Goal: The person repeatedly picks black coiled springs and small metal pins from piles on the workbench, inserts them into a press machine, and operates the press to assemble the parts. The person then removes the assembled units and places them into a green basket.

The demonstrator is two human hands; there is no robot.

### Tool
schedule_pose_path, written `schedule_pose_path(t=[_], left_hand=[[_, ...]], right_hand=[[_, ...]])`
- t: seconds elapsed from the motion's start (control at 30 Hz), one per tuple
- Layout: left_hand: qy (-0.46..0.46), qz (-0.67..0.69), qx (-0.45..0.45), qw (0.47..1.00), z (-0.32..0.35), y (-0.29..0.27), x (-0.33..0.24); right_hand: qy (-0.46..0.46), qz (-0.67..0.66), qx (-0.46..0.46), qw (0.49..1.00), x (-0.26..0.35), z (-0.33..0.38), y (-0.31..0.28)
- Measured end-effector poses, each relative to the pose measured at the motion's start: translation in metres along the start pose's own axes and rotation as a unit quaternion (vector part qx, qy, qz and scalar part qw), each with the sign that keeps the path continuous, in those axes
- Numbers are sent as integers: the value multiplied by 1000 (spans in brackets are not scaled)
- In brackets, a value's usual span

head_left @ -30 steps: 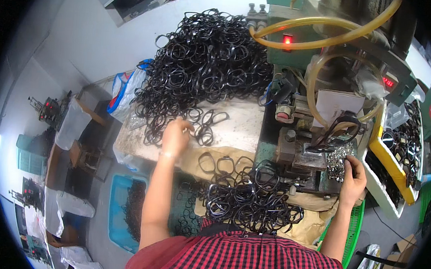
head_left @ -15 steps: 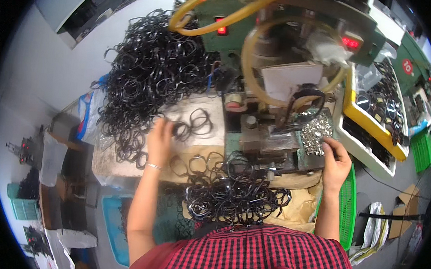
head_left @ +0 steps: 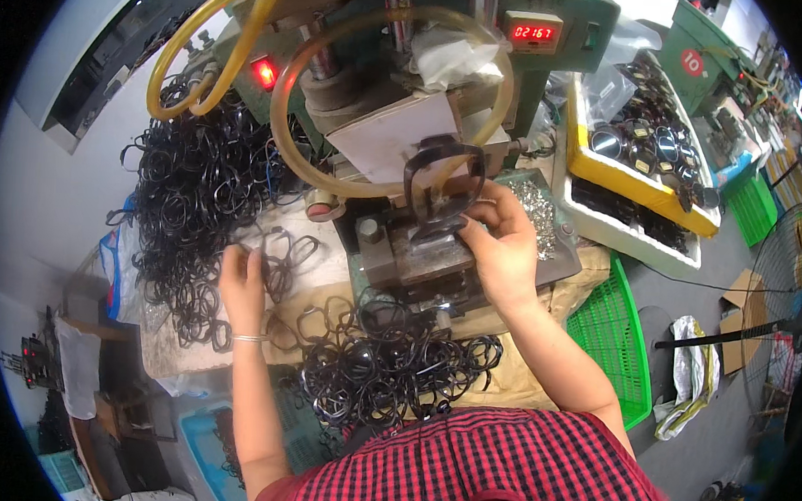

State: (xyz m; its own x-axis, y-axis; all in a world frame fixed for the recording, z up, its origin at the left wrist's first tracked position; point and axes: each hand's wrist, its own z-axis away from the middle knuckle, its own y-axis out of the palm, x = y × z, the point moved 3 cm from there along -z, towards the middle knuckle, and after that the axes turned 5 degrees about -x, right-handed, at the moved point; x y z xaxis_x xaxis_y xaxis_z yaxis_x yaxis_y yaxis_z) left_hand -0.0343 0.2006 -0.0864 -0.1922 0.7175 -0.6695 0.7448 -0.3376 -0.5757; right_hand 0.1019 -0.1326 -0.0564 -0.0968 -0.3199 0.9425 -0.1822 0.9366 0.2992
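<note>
Right hand at the front of the green metal press machine; thumb and fingers pinched on the lower right edge of a black plastic eyeglass frame front, which stands upright on the machine's grey metal fixture block, just under the slanted pale plate.

Left hand palm down on the cardboard-covered bench, fingers curled over loose black frames at the edge of the large tangled heap of black frames to the left. Whether it actually grips one: cannot tell, fingertips are lost among the frames. Thin silver bangle on that wrist.

Second, smaller pile of black frames lies in front of the fixture, close to the person's red-and-black checked shirt.

Yellow hoses loop over the machine top; red digit counter display above. Tray of small silvery metal parts just right of the right hand. Yellow-rimmed tray of dark lensed pieces further right; green plastic basket below it
</note>
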Motion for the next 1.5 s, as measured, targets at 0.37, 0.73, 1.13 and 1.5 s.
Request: schedule_pose_path(t=[0.37, 0.73, 1.13, 1.5], left_hand=[[16, 478, -98, 872, 28, -48, -133], [170, 510, -1, 843, -8, -3, -190], [132, 330, 139, 924, 39, 29, -216], [148, 314, 75, 935, 27, 40, -230]], right_hand=[[18, -3, -20, 1000, 19, 4, 21], [34, 6, 49, 998, 33, 5, 27], [-225, 613, -80, 754, -17, -6, -85], [-221, 490, -124, 834, -28, -20, -104]])
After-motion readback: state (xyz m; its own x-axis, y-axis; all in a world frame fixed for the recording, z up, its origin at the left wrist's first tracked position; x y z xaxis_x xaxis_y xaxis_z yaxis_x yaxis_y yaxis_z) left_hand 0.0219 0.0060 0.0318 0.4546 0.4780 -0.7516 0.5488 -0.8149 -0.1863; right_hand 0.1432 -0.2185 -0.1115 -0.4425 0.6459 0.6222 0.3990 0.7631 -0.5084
